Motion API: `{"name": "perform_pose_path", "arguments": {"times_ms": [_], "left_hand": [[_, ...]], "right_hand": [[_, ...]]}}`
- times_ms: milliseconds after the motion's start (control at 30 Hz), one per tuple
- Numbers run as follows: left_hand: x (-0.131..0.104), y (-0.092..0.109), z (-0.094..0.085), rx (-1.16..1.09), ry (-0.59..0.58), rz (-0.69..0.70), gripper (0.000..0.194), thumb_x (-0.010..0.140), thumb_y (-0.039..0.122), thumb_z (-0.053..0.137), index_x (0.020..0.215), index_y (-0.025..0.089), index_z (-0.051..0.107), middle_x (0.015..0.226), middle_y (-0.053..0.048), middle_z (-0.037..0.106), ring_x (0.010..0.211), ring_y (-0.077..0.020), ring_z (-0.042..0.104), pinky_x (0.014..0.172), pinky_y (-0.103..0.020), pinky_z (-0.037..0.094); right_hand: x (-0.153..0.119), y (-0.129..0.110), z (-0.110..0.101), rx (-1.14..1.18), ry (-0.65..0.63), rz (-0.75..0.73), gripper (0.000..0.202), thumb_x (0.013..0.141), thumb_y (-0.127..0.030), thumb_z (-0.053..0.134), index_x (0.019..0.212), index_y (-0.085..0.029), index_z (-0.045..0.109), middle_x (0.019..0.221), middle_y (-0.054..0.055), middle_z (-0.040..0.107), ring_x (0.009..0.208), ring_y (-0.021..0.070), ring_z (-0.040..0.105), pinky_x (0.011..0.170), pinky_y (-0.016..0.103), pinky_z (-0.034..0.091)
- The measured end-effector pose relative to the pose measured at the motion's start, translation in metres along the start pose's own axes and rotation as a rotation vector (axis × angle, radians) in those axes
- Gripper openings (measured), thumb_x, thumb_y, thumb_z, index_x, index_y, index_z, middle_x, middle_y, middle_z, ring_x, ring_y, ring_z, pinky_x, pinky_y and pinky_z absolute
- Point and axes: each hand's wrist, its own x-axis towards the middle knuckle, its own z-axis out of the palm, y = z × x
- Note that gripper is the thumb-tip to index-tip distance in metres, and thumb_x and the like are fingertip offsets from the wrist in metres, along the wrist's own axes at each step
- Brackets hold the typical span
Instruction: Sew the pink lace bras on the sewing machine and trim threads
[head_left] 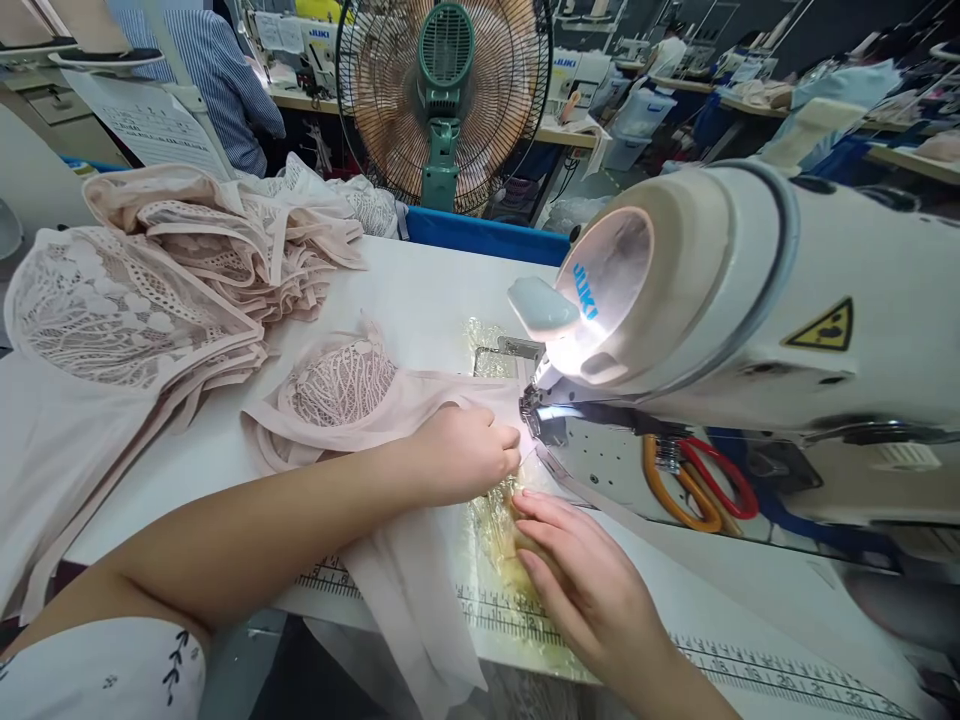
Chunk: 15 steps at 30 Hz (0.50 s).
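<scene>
A pale pink bra (442, 390) with a lace cup lies across the white table, its band reaching under the presser foot (531, 405) of a sewing machine (675, 290). My left hand (465, 455) is closed on the band just left of the foot, its fingertips pressed together at the fabric. Nearer the table's front edge, my right hand (581, 565) has its fingers stretched out over yellowed clear tape (499, 540). Its fingertips are close to the fabric edge; whether they touch it I cannot tell. Part of the bra hangs over the front edge below my left forearm.
Stacked lace bras (135, 310) fill the table's left side. Orange- and red-handled scissors (701, 485) lie under the machine arm. A printed ruler tape (750, 665) runs along the front edge. Behind the table stand a large fan (446, 100) and a person in a striped shirt (202, 85).
</scene>
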Motion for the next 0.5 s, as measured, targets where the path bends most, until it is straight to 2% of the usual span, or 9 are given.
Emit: {"name": "perform_pose_path", "arguments": {"times_ms": [133,500], "left_hand": [[0.0005,-0.0043,0.0011,0.039,0.055,-0.002,0.022,0.08,0.01,0.051,0.093,0.018,0.067,0.098,-0.006,0.067,0.066,-0.0163,0.053,0.046,-0.029,0.022],[0.0036,-0.0101,0.0022,0.082,0.069,-0.03,0.019,0.087,0.015,0.049,0.093,0.016,0.067,0.095,-0.008,0.067,0.072,-0.0182,0.057,0.054,-0.031,0.032]], "right_hand": [[0.0017,-0.0004,0.0018,0.013,0.0,0.011,0.016,0.085,-0.012,0.053,0.098,-0.016,0.06,0.107,0.012,0.068,0.107,0.0201,0.061,0.091,0.035,0.053],[0.0015,-0.0004,0.0026,0.019,-0.009,0.039,0.013,0.085,-0.014,0.053,0.095,-0.018,0.061,0.104,0.01,0.068,0.104,0.0207,0.063,0.088,0.036,0.055]]}}
